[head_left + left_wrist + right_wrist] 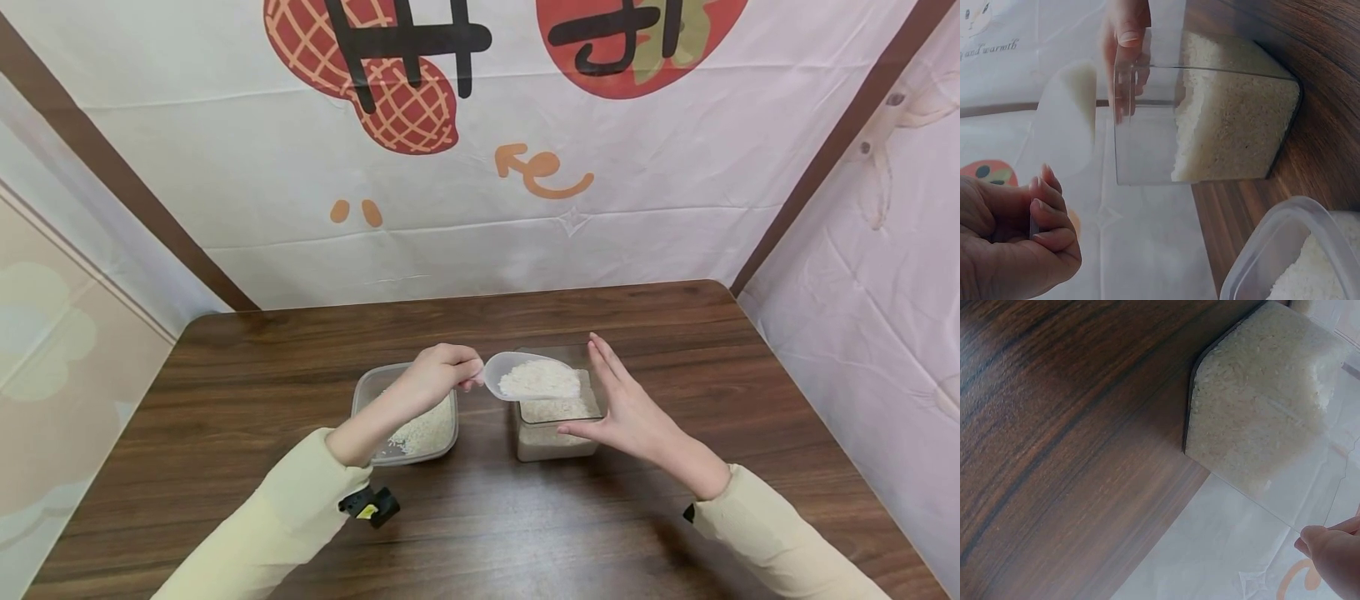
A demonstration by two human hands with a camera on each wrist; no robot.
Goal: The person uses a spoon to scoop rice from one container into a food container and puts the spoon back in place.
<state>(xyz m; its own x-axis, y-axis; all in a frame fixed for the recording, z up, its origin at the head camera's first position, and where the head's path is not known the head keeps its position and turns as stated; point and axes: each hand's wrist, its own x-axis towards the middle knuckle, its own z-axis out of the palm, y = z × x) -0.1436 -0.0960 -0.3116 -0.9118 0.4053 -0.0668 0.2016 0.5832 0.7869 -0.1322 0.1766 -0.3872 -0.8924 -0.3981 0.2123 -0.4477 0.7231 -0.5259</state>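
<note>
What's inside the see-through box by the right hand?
Rice fills the lower part of the box. In the head view, the scoop hides some rice, and whatever lies buried deeper can't be seen.

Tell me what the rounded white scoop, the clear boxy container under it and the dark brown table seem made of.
Rounded white scoop: probably matte plastic; its thin wall looks milky.
Clear boxy container: glossy, likely rigid plastic, possibly glass; rice shows through.
Dark brown table: wood or laminate, softly shiny; it shows streaked grain and a pale reflection.

Dk brn wood-grain table, wht cloth backdrop w/ red prints, brn stripes
</note>
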